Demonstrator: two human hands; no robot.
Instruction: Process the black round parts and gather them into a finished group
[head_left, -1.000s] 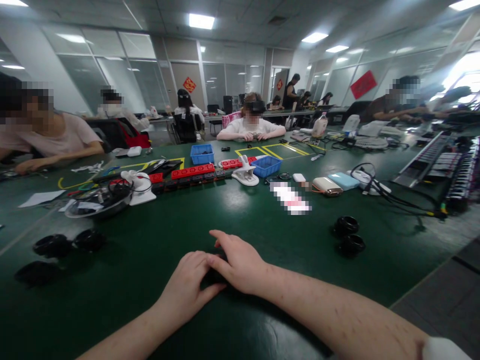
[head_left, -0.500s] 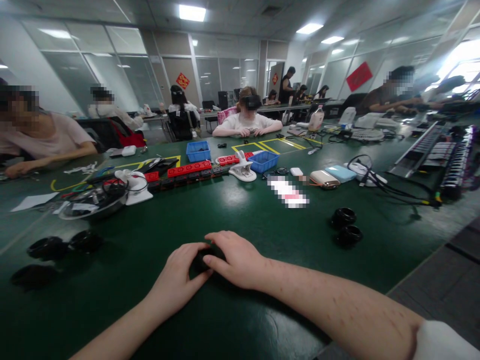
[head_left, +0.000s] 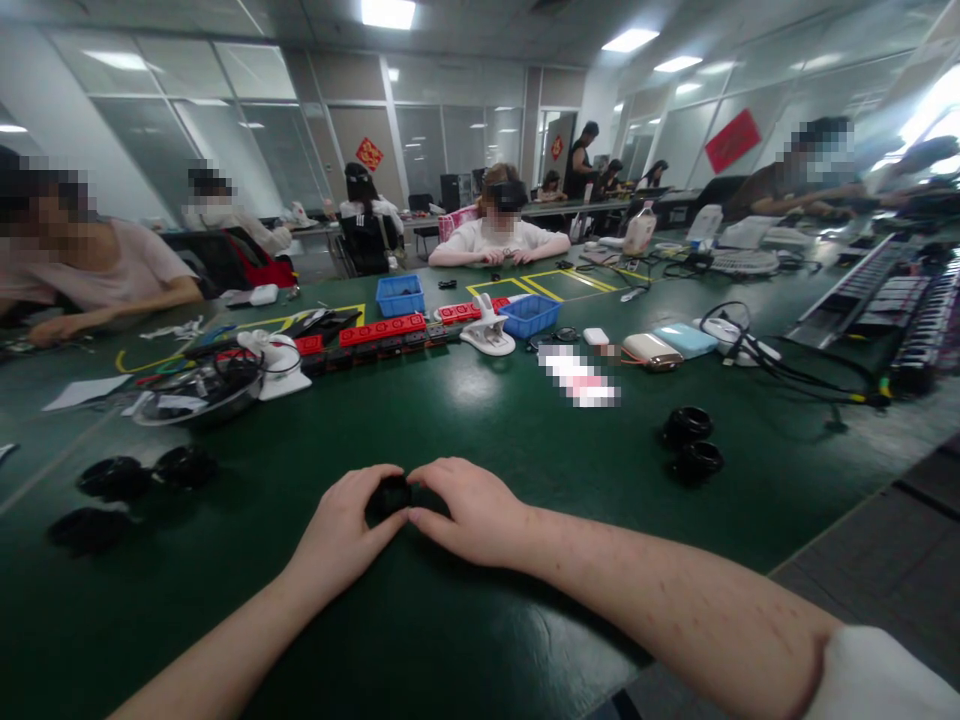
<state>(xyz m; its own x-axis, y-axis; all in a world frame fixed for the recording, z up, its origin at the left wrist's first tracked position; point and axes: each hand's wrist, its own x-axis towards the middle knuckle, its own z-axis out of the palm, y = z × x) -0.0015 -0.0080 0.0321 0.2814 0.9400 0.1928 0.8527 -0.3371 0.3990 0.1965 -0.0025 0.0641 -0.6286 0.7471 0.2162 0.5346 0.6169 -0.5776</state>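
Observation:
My left hand [head_left: 341, 530] and my right hand [head_left: 472, 512] meet on the green table [head_left: 480, 600] close in front of me. Both curl round a small black round part [head_left: 390, 496], thumbs and fingertips touching it from either side. Most of the part is hidden by my fingers. Two more black ring-shaped parts [head_left: 691, 442] lie to the right, apart from my hands. Three similar black parts [head_left: 120, 490] lie to the left.
Red power strips [head_left: 382, 332], two blue bins [head_left: 400, 295], white clamp stands [head_left: 489, 332], phones and cables lie across the table's middle. Keyboards [head_left: 900, 320] sit at the right. Several other people sit around the far and left sides. The table edge runs at the lower right.
My two hands have drawn apart a little, so the black part now shows between my thumbs. The view has shifted slightly.

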